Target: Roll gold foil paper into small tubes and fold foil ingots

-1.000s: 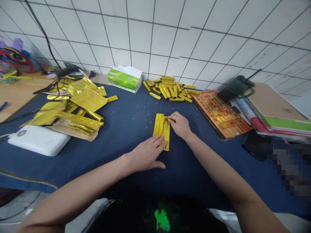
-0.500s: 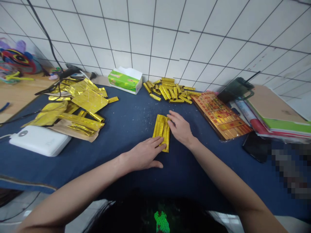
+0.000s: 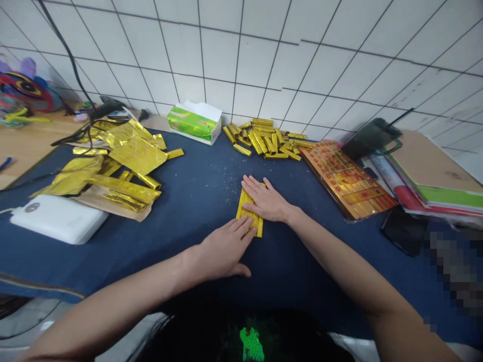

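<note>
A creased strip of gold foil paper point(image 3: 245, 212) lies flat on the dark blue cloth in front of me. Across its far part rests my right hand point(image 3: 268, 200), palm down with the fingers stretched out. My left hand point(image 3: 229, 248) lies flat over its near left part, fingertips on the foil and thumb spread to the side. Much of the foil is hidden under both hands. Behind it, against the wall, is a pile of small rolled gold foil tubes point(image 3: 268, 142).
Loose gold foil sheets point(image 3: 136, 153) lie at the left beside a white power bank point(image 3: 58, 218). A green tissue pack point(image 3: 194, 123) stands by the tiled wall. At the right are a red-gold packet point(image 3: 349, 181), a dark cup point(image 3: 372, 138), folders point(image 3: 441, 166) and a black phone point(image 3: 403, 231).
My right hand has moved left from the foil's right edge and now lies flat across its far part. My left hand stays on the near part, shifted slightly.
</note>
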`<state>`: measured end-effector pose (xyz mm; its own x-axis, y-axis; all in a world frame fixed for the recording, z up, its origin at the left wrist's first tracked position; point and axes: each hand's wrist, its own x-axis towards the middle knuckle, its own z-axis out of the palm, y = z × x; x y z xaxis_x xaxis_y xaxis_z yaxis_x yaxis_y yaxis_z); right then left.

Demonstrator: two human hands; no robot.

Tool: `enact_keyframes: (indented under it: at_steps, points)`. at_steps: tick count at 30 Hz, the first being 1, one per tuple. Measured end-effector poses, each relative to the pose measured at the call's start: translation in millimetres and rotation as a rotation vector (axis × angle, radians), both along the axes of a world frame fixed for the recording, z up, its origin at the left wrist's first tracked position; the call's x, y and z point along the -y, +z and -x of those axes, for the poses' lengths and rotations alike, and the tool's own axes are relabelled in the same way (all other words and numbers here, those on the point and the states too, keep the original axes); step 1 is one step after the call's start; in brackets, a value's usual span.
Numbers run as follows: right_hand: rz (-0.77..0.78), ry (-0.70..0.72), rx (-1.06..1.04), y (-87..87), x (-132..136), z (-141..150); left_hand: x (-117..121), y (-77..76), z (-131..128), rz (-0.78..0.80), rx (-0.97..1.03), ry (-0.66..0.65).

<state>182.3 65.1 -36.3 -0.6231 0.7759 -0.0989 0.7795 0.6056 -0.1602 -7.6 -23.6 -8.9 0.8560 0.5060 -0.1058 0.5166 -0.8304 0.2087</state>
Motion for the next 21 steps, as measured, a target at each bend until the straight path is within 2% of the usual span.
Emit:
enact_keyframes:
  at_steps: [3,5,8,10,12,14,18,21]
  points:
    - [-0.010,-0.009,0.018,1.2,2,2,10,8.7,0,-0.032,-0.071,0.003]
    - [-0.019,-0.008,0.022,1.5,3,3,12,20.1,1,-0.031,-0.099,0.002]
    - [-0.036,-0.001,0.023,0.3,3,3,4,38.3,2,0.087,-0.118,0.022]
    - [-0.048,0.007,0.033,-1.8,2,2,-5,42.3,2,0.099,-0.077,0.083]
    - [-0.065,0.014,0.043,-4.3,1,0,-12,36.0,2,-0.024,0.011,0.085]
    - [-0.083,0.013,0.039,-6.6,1,0,-14,22.4,3,-0.100,0.022,0.089]
    - [-0.082,0.008,0.007,-7.9,1,1,-9,-2.6,8,-0.104,-0.009,0.084]
    - [-0.068,0.005,-0.023,-6.9,1,2,-3,-9.1,17,-0.081,-0.033,0.083]
